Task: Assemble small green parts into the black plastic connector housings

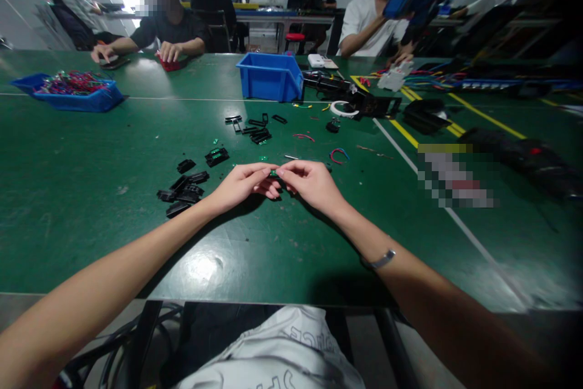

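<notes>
Between the fingertips of both hands is a small green circuit board (273, 173), mostly covered by the fingers. My left hand (248, 182) pinches its left side, with the lower fingers curled beneath. On the other side, my right hand (307, 179) grips it between thumb and forefinger. Left of my hands lies a black plastic housing (217, 156) with something green inside. A heap of black plastic housings (184, 192) is farther left and nearer me. Beyond my hands are several thin black frames (257, 131) and a few small green pieces.
A blue bin (269, 77) stands at the table's far side. At far left, a blue tray (102, 98) holds red and coloured wires. Short wires (338, 156), a white ring (344, 110) and black equipment lie to the right. Two people sit across the green table (113, 195).
</notes>
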`<action>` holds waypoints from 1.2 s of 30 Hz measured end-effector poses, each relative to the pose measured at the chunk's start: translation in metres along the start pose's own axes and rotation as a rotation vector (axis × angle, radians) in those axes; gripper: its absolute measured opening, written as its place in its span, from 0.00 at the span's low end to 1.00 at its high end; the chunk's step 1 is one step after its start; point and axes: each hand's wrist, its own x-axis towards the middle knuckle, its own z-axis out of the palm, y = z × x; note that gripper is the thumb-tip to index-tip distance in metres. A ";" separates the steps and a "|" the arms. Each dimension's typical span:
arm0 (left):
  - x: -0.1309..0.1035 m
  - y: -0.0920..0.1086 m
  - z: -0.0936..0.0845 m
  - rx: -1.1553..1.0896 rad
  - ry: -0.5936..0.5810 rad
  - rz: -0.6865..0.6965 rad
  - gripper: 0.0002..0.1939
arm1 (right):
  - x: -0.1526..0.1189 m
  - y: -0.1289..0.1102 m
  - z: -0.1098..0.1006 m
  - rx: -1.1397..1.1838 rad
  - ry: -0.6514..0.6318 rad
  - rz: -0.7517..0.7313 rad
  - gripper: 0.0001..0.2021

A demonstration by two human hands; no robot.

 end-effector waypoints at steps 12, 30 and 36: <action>0.001 0.001 0.000 -0.040 -0.023 -0.008 0.22 | -0.002 -0.005 0.001 -0.017 0.025 -0.037 0.15; 0.000 0.000 -0.001 -0.003 -0.015 0.001 0.21 | 0.001 0.003 -0.003 -0.003 -0.019 0.056 0.18; 0.000 0.000 0.000 -0.009 -0.015 0.003 0.20 | 0.001 0.001 -0.002 -0.016 -0.015 0.054 0.17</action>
